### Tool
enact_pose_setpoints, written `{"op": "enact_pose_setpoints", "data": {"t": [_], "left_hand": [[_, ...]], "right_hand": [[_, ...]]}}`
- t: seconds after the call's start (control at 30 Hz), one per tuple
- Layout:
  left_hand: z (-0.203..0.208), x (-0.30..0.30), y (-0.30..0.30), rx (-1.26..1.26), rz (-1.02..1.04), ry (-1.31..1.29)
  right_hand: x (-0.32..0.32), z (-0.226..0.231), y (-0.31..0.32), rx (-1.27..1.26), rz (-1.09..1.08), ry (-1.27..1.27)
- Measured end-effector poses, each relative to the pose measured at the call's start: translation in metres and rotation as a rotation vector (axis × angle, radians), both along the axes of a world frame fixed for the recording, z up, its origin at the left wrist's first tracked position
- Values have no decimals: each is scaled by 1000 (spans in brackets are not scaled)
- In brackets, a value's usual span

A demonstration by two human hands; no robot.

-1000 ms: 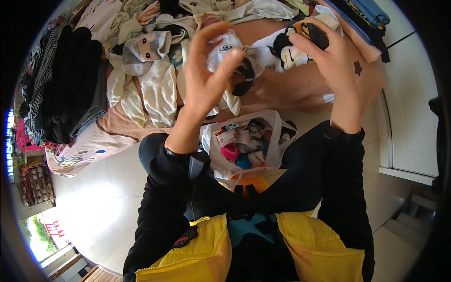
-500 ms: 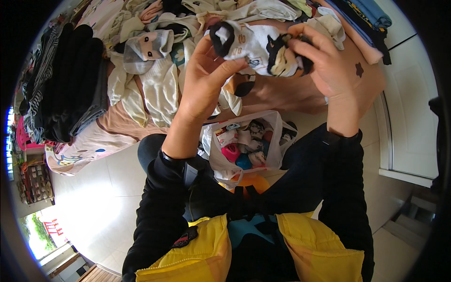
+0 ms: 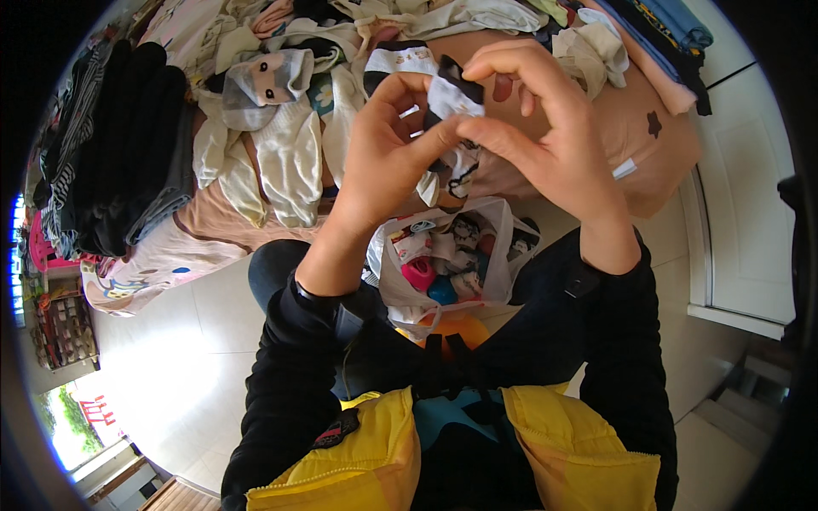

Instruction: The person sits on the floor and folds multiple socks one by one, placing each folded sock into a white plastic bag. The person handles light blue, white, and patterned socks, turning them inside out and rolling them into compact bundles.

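Head view: at the far left, a tall stack of dark folded clothes (image 3: pixel 128 153) rests beside a spread of rumpled garments on a pinkish-brown sheet (image 3: pixel 511 166). Next along, a sheer grey sock (image 3: pixel 256 98) with two dark eye-like spots lies over the pile, and a long white sock (image 3: pixel 290 175) hangs toward the sheet's near edge just below it.

Further right, the left hand (image 3: pixel 396 149) is closed on a small black-and-white sock (image 3: pixel 453 98), pinching it between thumb and fingers above the sheet. Another white sock (image 3: pixel 405 60) with a dark end shows just behind that hand. Below, between the person's knees, an open white plastic bag (image 3: pixel 504 247) holds bunched items, among them a pink piece (image 3: pixel 418 274) and a blue piece (image 3: pixel 442 290).

The right hand (image 3: pixel 532 111) curves in from the other side, its fingertips at the black-and-white sock's right edge; whether they grip it I cannot tell. Beyond it lie crumpled beige cloth (image 3: pixel 590 55), then folded blue garments (image 3: pixel 677 21) near a white door (image 3: pixel 741 204).
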State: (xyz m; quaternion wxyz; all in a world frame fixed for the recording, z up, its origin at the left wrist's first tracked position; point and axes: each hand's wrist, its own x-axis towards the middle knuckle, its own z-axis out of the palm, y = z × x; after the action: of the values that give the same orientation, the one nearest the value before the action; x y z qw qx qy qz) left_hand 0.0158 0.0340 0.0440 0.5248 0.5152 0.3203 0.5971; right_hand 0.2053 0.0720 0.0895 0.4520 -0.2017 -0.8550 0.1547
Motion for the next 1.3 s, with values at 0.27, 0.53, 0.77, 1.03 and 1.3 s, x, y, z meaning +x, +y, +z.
{"op": "enact_pose_setpoints", "data": {"t": [0.27,0.53,0.77,1.03,1.3], "left_hand": [[4,-1,-3,-68,-126,62],[-2,-7,1,-72,-47,14],[-12,1,5,46,225,188],[-12,7,1,167,195,155],[-5,3,2,-142,-25,30]], "right_hand": [[8,-12,14,-536,255,126],[20,-11,20,-607,123,-25],[16,-8,17,-657,65,40],[17,-10,20,-629,54,-238],[32,-20,32,-647,254,534]]}}
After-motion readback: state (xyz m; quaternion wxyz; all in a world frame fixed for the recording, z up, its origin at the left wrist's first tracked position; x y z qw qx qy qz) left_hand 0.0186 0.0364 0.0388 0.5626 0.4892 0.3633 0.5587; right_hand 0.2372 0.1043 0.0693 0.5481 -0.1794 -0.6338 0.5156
